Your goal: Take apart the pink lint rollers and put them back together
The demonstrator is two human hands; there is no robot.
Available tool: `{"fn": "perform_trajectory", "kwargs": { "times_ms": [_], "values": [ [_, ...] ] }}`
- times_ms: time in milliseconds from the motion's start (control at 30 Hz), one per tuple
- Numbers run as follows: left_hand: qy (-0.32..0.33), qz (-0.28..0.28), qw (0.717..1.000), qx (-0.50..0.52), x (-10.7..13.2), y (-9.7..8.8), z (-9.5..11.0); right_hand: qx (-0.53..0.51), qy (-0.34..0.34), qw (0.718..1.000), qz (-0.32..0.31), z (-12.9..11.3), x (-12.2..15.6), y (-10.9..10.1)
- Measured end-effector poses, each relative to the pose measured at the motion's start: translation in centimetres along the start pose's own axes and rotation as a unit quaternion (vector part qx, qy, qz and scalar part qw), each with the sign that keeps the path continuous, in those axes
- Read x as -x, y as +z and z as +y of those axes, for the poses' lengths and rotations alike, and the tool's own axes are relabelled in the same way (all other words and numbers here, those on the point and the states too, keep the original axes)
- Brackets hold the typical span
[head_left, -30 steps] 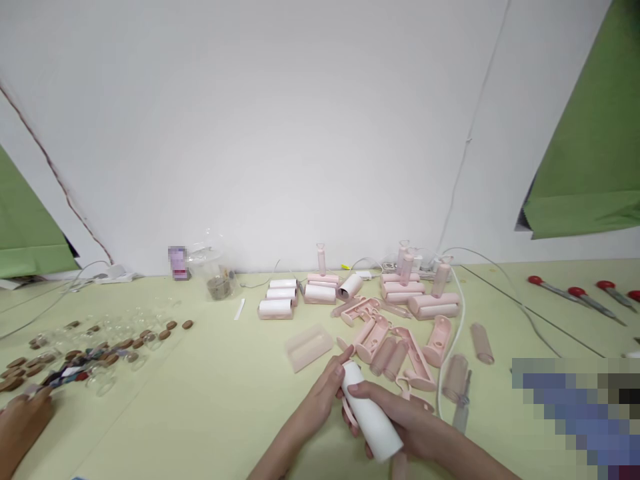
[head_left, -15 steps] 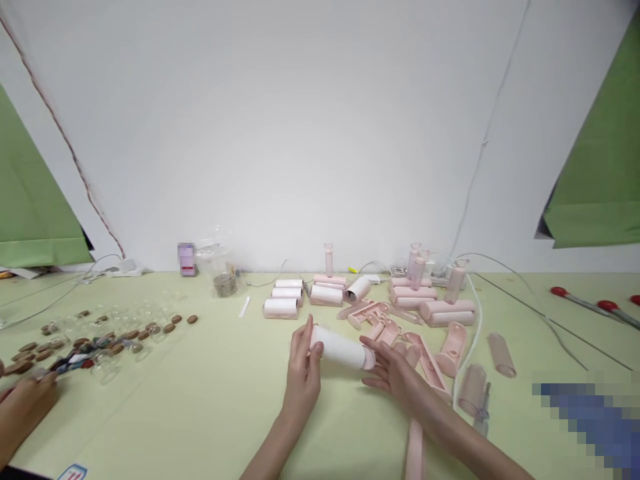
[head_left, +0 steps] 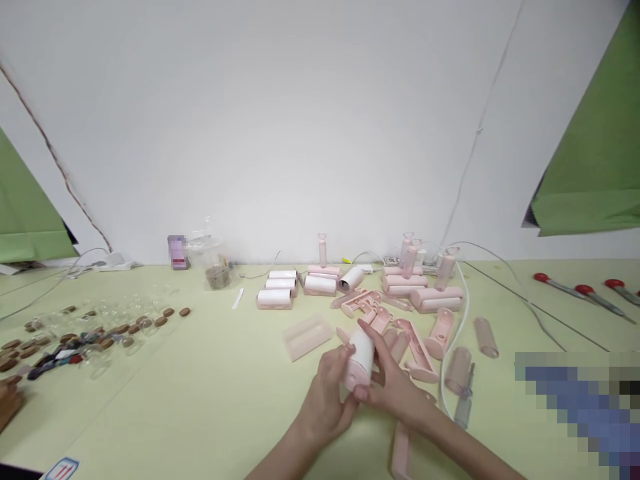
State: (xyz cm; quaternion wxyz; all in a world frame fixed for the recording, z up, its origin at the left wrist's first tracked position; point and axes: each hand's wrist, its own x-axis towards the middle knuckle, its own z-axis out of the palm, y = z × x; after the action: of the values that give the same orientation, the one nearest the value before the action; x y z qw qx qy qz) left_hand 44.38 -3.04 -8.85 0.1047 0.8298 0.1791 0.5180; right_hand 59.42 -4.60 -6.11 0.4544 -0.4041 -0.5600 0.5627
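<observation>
Both my hands hold one white paper roll (head_left: 361, 360) with a pink end cap, just above the pale green table (head_left: 210, 400). My left hand (head_left: 327, 400) grips its near end from the left with curled fingers. My right hand (head_left: 395, 383) wraps it from the right, thumb over the top. The roll points away from me, its pink end toward me. A translucent pink cover (head_left: 307, 337) lies just left of the roll. Loose pink handles and holders (head_left: 400, 333) are scattered right behind my hands.
Finished pink rollers (head_left: 280, 290) stand in rows at the back by the wall. Small glass bottles and brown corks (head_left: 95, 330) spread at the left, where another person's hand (head_left: 7, 403) shows. Red-handled tools (head_left: 575, 293) lie far right. A white cable (head_left: 463, 313) crosses the table.
The roll has turned from lying crosswise between my flat hands to pointing away from me. Both hands have closed round it and drawn it nearer. The translucent cover shows again.
</observation>
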Motion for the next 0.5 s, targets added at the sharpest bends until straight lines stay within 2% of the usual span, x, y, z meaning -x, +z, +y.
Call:
{"fn": "perform_trajectory", "kwargs": {
  "times_ms": [67,133,167,200,267,333,367,433,500],
  "values": [
    [-0.022,-0.03,0.999,0.03,-0.1,-0.2,0.6,0.041,-0.023,0.999,0.005,-0.6,0.3,0.1],
    [-0.095,-0.02,0.99,0.101,-0.6,-0.7,1.0,0.109,-0.081,0.99,0.037,-1.2,0.5,-0.1],
    [-0.15,0.0,0.977,0.155,-1.1,-1.0,1.2,0.158,-0.113,0.979,0.058,-1.6,0.5,-0.2],
    [-0.212,0.022,0.953,0.217,-1.7,-1.3,1.2,0.216,-0.142,0.963,0.074,-1.9,0.5,-0.3],
    [-0.348,0.04,0.87,0.347,-2.9,-1.5,1.2,0.331,-0.187,0.922,0.076,-2.2,0.4,-0.3],
    [-0.46,0.018,0.775,0.434,-4.0,-1.2,1.2,0.407,-0.216,0.886,0.038,-2.4,0.3,-0.1],
    [-0.488,0.009,0.749,0.449,-4.4,-0.8,1.2,0.43,-0.223,0.875,0.016,-2.4,0.1,0.0],
    [-0.499,0.012,0.743,0.446,-4.7,-0.1,1.1,0.452,-0.207,0.867,-0.029,-2.9,-0.2,-0.2],
    [-0.499,0.033,0.745,0.442,-4.5,0.1,0.9,0.437,-0.159,0.882,-0.075,-3.9,-0.9,-0.9]
  ]
}}
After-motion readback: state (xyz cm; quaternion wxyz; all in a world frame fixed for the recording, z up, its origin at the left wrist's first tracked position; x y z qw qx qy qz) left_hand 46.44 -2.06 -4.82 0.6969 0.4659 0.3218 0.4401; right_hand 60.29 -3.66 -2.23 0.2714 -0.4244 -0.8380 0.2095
